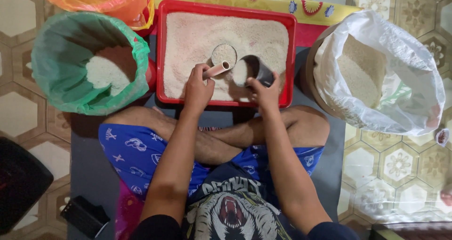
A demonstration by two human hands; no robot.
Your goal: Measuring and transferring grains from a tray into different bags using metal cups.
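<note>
A red rectangular tray [292, 56] full of white rice sits on the floor in front of my crossed legs. My left hand [197, 90] grips a short pale tube [216, 70] at the tray's near side, its end pointing at a round tin [223, 54] filled level with rice and sunk in the grain. My right hand [264, 92] holds a dark scoop cup [256, 70] tilted on its side just right of the tube, with rice in its mouth. The two hands are close together over the tray's front middle.
A green-lined bucket [52, 56] holding some rice stands at the left. At the right a white sack [400, 56] of rice sits in a brown tub. An orange plastic bag [103, 0] lies at the top left. Dark objects [84, 214] rest on the tiled floor at the bottom left.
</note>
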